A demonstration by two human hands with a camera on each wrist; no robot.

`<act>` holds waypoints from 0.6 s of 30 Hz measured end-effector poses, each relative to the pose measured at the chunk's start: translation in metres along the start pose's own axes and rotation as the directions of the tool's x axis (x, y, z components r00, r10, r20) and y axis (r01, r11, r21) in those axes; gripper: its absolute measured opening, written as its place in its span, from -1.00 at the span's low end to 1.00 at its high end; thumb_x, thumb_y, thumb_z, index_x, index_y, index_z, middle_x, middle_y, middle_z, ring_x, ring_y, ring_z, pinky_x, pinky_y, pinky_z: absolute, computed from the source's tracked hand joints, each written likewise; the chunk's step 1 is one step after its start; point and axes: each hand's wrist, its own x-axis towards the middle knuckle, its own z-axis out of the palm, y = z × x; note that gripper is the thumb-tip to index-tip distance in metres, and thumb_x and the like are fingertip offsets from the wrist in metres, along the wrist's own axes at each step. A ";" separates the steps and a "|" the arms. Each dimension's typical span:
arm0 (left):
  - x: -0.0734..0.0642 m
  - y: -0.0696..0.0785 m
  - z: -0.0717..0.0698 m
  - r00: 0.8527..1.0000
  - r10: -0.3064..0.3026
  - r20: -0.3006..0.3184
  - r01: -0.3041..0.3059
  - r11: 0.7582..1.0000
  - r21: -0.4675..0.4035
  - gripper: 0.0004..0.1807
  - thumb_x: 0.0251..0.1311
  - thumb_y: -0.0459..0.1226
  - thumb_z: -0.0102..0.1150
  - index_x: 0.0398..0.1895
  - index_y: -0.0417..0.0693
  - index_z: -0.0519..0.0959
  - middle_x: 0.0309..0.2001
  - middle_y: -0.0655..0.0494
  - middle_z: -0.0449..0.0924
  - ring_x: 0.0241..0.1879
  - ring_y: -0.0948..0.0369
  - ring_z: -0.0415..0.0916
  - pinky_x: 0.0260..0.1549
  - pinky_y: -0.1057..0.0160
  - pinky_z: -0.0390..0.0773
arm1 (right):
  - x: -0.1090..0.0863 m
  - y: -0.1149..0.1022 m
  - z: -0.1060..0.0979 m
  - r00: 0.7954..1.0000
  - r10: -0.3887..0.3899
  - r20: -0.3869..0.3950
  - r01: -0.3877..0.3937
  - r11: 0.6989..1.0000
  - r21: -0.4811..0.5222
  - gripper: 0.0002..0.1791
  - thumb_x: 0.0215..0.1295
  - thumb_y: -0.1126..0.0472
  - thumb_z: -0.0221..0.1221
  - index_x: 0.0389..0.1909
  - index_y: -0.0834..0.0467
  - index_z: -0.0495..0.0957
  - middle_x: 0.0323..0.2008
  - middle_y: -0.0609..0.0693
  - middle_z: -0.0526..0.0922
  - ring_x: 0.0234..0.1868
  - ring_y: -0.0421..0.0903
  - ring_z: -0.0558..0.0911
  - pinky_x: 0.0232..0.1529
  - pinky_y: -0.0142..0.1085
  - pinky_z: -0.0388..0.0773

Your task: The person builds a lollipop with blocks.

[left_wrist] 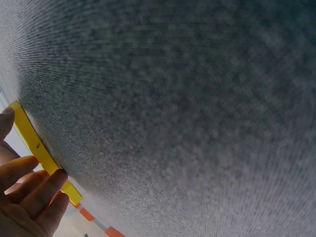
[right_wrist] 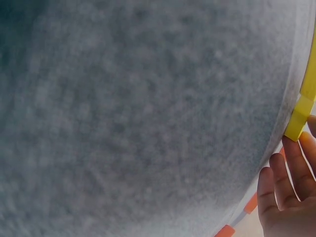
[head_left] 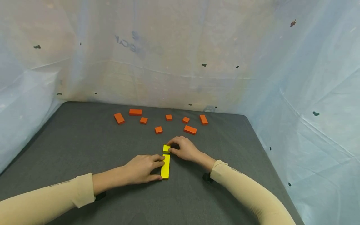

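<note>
Left hand [head_left: 144, 168] lies at the left of the long yellow block [head_left: 166, 167], relaxed fingertips touching its edge, thumb at its near end; right hand [head_left: 184, 148] pinches the small yellow block [head_left: 166, 148] off its far end. Under everything is the grey table [head_left: 84, 140]. The long block wants a light, even press — enough to stop it swivelling, not enough to shove it right. Four oblong orange blocks [head_left: 190, 130] lie beyond its far end. As for the small yellow one, a thin dark line parts it from the long block; whether they touch I can't tell. Best kept flat and square to it — thumb out of the seam. Four small orange blocks [head_left: 158, 130] also lie beyond.
</note>
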 end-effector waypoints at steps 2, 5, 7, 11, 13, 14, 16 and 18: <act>0.000 0.000 -0.001 1.000 0.000 0.000 0.000 1.000 -0.001 -0.37 0.25 0.10 0.43 0.21 -0.13 0.68 0.26 -0.01 0.60 0.08 0.08 0.69 -0.03 0.06 0.72 | -0.001 0.000 0.000 1.000 -0.005 0.001 0.005 1.000 -0.001 -0.71 0.46 0.16 0.30 0.13 0.11 0.70 0.07 -0.01 0.73 0.08 -0.05 0.64 0.15 -0.12 0.57; 0.000 0.000 -0.001 1.000 -0.006 0.005 0.006 1.000 -0.002 -0.37 0.25 0.11 0.43 0.22 -0.12 0.68 0.26 0.00 0.60 0.08 0.09 0.69 -0.03 0.07 0.72 | -0.001 -0.001 0.000 1.000 -0.010 0.003 0.010 1.000 0.002 -0.72 0.46 0.16 0.31 0.12 0.11 0.71 0.06 -0.01 0.73 0.07 -0.05 0.64 0.14 -0.12 0.58; 0.001 0.001 -0.001 1.000 -0.013 0.008 0.013 1.000 0.001 -0.37 0.25 0.12 0.42 0.22 -0.12 0.68 0.27 0.01 0.60 0.08 0.09 0.68 -0.02 0.07 0.72 | -0.002 -0.002 0.000 1.000 -0.011 0.005 0.011 1.000 0.004 -0.72 0.46 0.16 0.31 0.12 0.10 0.71 0.06 -0.02 0.73 0.07 -0.06 0.64 0.14 -0.12 0.58; 0.001 0.000 0.000 1.000 -0.013 0.003 0.012 1.000 0.008 -0.36 0.25 0.13 0.42 0.21 -0.11 0.68 0.27 0.01 0.60 0.07 0.10 0.69 -0.03 0.08 0.72 | -0.003 -0.003 0.000 1.000 -0.008 0.016 0.008 1.000 0.001 -0.71 0.46 0.15 0.31 0.13 0.09 0.70 0.07 -0.03 0.73 0.07 -0.07 0.64 0.14 -0.13 0.57; 0.001 0.000 0.001 1.000 -0.011 0.001 0.011 1.000 0.009 -0.37 0.25 0.12 0.42 0.21 -0.12 0.69 0.27 0.00 0.60 0.07 0.10 0.69 -0.03 0.08 0.72 | -0.004 -0.003 0.000 1.000 -0.007 0.020 0.007 1.000 0.000 -0.71 0.46 0.15 0.31 0.13 0.09 0.70 0.07 -0.03 0.73 0.07 -0.08 0.64 0.14 -0.14 0.57; 0.001 0.000 0.001 1.000 -0.011 0.000 0.011 1.000 0.008 -0.37 0.25 0.12 0.42 0.21 -0.12 0.69 0.27 0.00 0.60 0.07 0.10 0.69 -0.03 0.08 0.72 | -0.004 -0.003 0.001 1.000 -0.008 0.019 0.008 1.000 -0.001 -0.71 0.46 0.15 0.31 0.13 0.09 0.70 0.07 -0.03 0.73 0.07 -0.08 0.64 0.13 -0.14 0.57; 0.001 0.000 0.002 1.000 -0.014 0.002 0.014 1.000 0.004 -0.37 0.25 0.12 0.42 0.22 -0.12 0.68 0.28 0.00 0.59 0.08 0.09 0.69 -0.02 0.08 0.72 | -0.005 -0.003 0.001 1.000 -0.009 0.019 0.009 1.000 -0.001 -0.71 0.46 0.16 0.31 0.13 0.09 0.70 0.06 -0.02 0.73 0.06 -0.08 0.64 0.12 -0.14 0.57; 0.001 0.000 0.002 1.000 -0.018 0.006 0.018 1.000 -0.002 -0.37 0.26 0.12 0.41 0.22 -0.12 0.68 0.28 0.00 0.59 0.08 0.09 0.68 -0.02 0.07 0.72 | -0.006 -0.004 0.001 1.000 -0.010 0.017 0.010 1.000 0.002 -0.71 0.46 0.16 0.30 0.13 0.10 0.70 0.06 -0.02 0.73 0.06 -0.07 0.64 0.12 -0.13 0.57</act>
